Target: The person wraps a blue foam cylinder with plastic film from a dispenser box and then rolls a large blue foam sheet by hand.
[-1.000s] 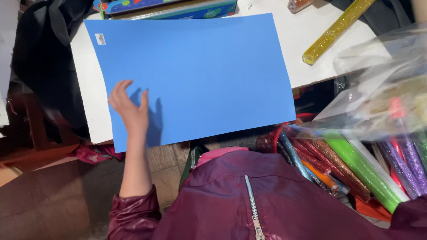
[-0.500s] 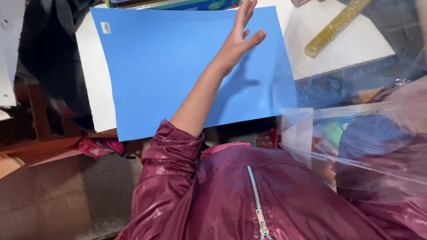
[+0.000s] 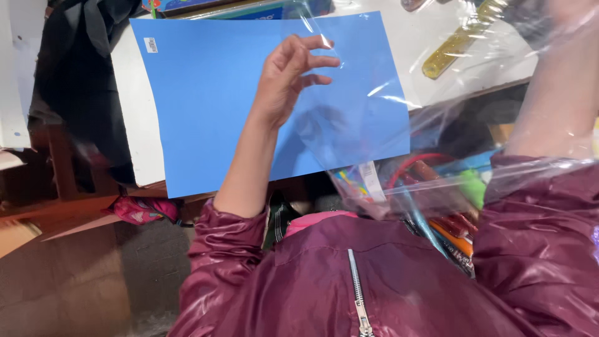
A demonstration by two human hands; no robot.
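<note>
Clear plastic bag drapes over blue sheet's right half; left half open.

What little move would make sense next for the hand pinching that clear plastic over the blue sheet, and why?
Probably the left hand should draw the clear plastic bag off the blue sheet toward the body. Its fingertips pinch the bag's edge, the bag drapes over the sheet's right part, and the right arm lifts its other side.
</note>
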